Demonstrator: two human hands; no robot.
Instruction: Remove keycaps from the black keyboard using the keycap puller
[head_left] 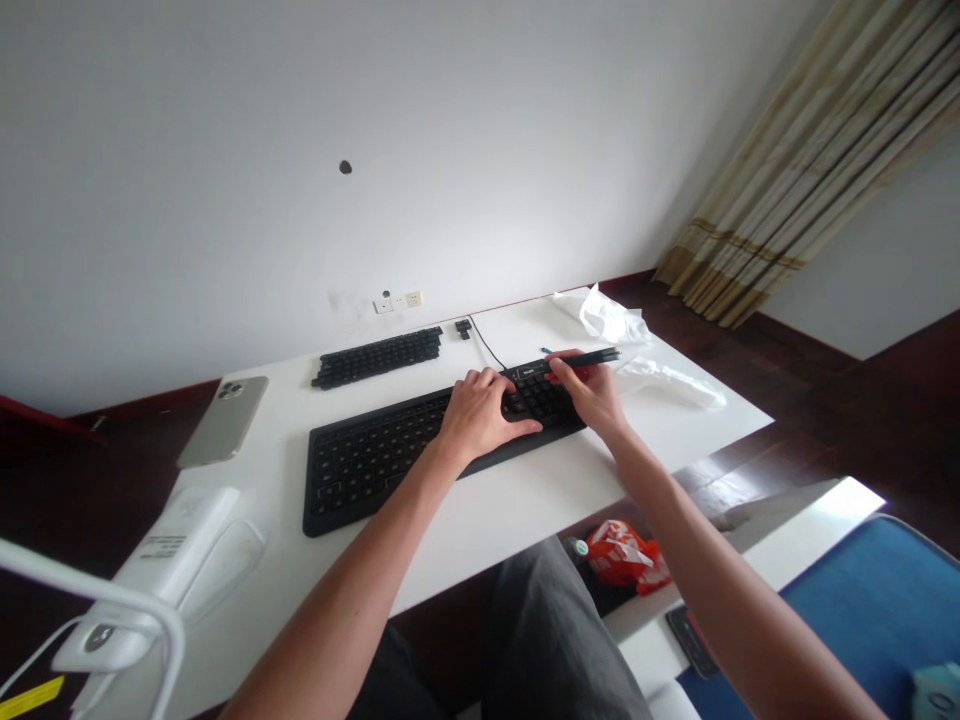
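Observation:
A black keyboard (pixel 375 465) lies across the white table, with most of its keycaps off on the left part and small pale switch spots showing. My left hand (pixel 484 410) rests on its right part, thumb stretched out and fingers spread and curved over the keys. Closed round a slim black pen-like tool (pixel 596 357), my right hand (pixel 589 390) is over the keyboard's right end. The tool's exact kind is unclear, and its working end is hidden by the hand. Removed keycaps (pixel 379 357) are laid in rows behind the keyboard, beside a small separate cluster of keycaps (pixel 463 328).
A phone (pixel 225 420) and a white power strip (pixel 169 550) with cables are at the left. Crumpled white plastic (pixel 607 318) lies at the back right, and clear wrapping (pixel 675 385) before it. Below is an open drawer with an orange bag (pixel 626 555); a blue chair seat (pixel 862 610) stands right.

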